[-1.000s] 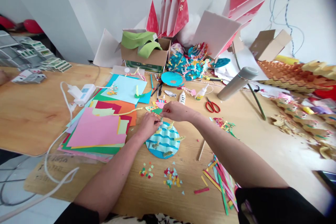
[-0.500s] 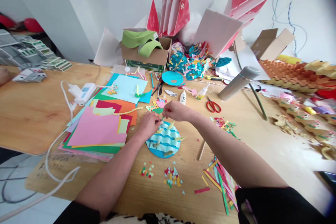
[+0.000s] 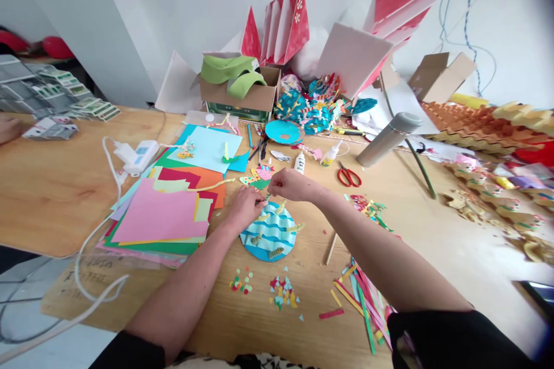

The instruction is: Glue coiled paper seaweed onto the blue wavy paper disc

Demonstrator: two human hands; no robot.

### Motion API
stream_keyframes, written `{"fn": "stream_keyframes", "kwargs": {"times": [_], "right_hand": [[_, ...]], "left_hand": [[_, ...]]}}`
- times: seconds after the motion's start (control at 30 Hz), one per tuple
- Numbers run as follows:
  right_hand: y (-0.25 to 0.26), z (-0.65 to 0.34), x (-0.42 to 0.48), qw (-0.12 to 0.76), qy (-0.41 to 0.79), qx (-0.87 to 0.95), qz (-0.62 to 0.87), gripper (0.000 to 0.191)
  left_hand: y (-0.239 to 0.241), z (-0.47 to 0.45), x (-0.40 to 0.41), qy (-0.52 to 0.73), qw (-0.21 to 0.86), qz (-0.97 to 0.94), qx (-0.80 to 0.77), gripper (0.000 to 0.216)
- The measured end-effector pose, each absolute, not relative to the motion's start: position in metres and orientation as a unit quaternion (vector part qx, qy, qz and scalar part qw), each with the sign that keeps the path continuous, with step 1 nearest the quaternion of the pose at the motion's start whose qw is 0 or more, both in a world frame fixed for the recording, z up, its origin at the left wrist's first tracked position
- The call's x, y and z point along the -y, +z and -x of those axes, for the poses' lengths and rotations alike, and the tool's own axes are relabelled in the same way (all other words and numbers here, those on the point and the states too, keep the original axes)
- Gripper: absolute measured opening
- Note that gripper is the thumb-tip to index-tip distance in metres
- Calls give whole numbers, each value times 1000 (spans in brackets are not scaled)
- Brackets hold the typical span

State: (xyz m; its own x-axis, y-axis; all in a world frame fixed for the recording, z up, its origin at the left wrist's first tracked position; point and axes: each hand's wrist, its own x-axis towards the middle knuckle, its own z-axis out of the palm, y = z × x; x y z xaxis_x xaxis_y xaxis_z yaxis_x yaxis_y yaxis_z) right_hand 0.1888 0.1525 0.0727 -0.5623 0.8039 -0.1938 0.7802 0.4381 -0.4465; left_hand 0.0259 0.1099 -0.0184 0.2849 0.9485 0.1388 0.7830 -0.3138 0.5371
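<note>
The fingers (image 3: 273, 185) of the right hand (image 3: 294, 184) and left hand (image 3: 244, 206) were together at the top of a blue wavy paper disc (image 3: 270, 236) on the bench (image 3: 56, 207), any grip too small to tell.

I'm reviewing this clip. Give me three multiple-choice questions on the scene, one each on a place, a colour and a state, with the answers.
1. Where do the red-handled scissors lie?
A) On the pink paper
B) On the table, right of the white glue bottle
C) On top of the flask

2. What colour is the wave-patterned paper disc?
A) Red
B) Blue
C) Yellow

3. What state is the cardboard box in?
A) Taped shut
B) Flattened
C) Open, with green sheets rising out

Answers:
1. B: they sit on bare wood beside the bottle.
2. B: its layered waves show blue.
3. C: its top stands open around the sheets.
</note>
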Motion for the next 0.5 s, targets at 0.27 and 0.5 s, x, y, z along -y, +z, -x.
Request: {"fn": "stream_keyframes", "kwargs": {"times": [0.27,0.5], "right_hand": [[82,-192,-149,13,264,850,456,29],[89,-197,-148,36,304,818,486,39]], "left_hand": [[-16,-21,-114,230,221,-777,-543,11],[-13,-19,-113,267,275,-747,-543,6]]}}
